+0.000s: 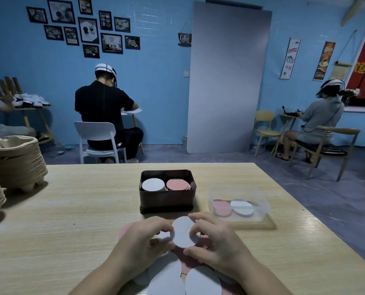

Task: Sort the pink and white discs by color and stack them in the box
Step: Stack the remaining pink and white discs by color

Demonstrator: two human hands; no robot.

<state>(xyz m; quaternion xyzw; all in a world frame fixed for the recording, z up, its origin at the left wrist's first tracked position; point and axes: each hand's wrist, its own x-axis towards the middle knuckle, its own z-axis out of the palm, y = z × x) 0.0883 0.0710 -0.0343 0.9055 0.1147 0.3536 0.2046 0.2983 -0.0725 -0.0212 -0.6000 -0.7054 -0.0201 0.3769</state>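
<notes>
From where I stand, both of the person's hands meet over the near edge of the worktop [71,209]. The left grip [143,237] and the right grip [215,239] are each pinched on the rim of one white disc [184,232], fingertips curled over opposite edges. It is raised just above a loose pile of discs [166,277], white mixed with pink, lying beneath the wrists. I can't tell whether a second disc sits flush behind the held one.

Just beyond the hands is the dark tin box [166,201]. It holds a white stack [153,184] on its left and a pink stack [178,184] on its right, side by side and near the rim. To the right of it, a clear plastic tub [241,188] has a pink disc and a white one lying flat in the bottom.

These discs look like thin card or foam: very light, flat, fairly stiff across the face but likely to bend if squeezed hard. They probably cling together and are hard to peel off the worktop. I'd judge the edge is the place to hold, thumb opposite fingers, as here. The face gives nothing to catch. Lowering it flat onto the white stack should matter more than force, since a tilted disc could snag on the box wall or slide onto the pink side.
</notes>
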